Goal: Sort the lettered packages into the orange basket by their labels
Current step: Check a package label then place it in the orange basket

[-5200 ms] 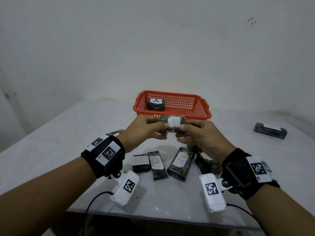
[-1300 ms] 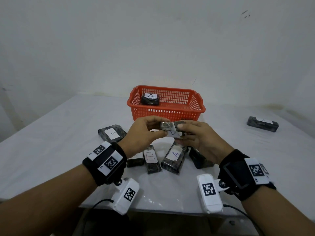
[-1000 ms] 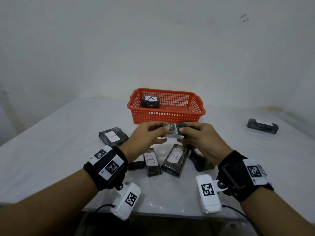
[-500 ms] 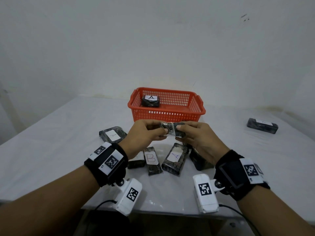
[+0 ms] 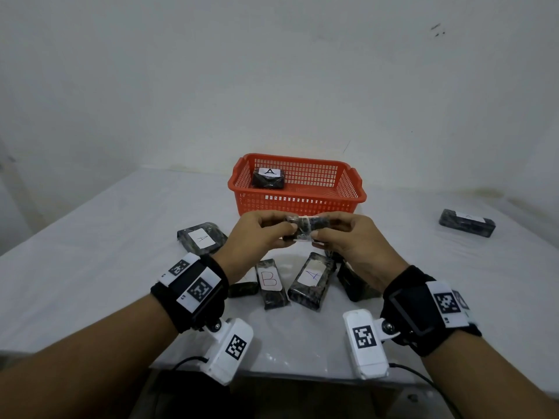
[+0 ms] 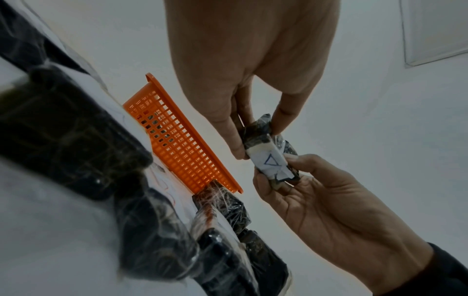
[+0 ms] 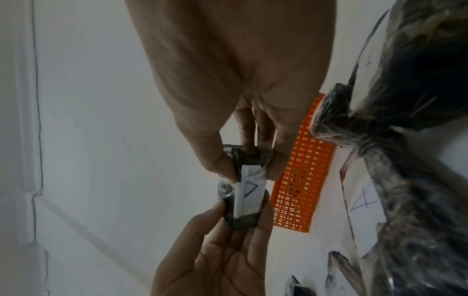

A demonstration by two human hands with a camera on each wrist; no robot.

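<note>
I hold a small dark wrapped package point(image 5: 305, 226) with both hands, above the table and just in front of the orange basket point(image 5: 302, 201). My left hand point(image 5: 287, 229) pinches its left end and my right hand point(image 5: 317, 234) its right end. The white label point(image 6: 269, 160) carries a blue triangle-like letter and faces down towards the wrists; the same label point(image 7: 249, 190) shows in the right wrist view. One dark package marked A point(image 5: 269, 178) lies in the basket's left rear corner.
Below my hands lie several wrapped packages: one marked A point(image 5: 201, 238) at the left, one marked B point(image 5: 269, 281), another A point(image 5: 313, 278) and a dark one point(image 5: 354, 279). A further package point(image 5: 467, 222) sits far right. The white table's front edge point(image 5: 287, 373) is near my wrists.
Both hands have kept hold of the package and turned it, so its label now faces downward and barely shows in the head view. The hands stay in front of the basket.
</note>
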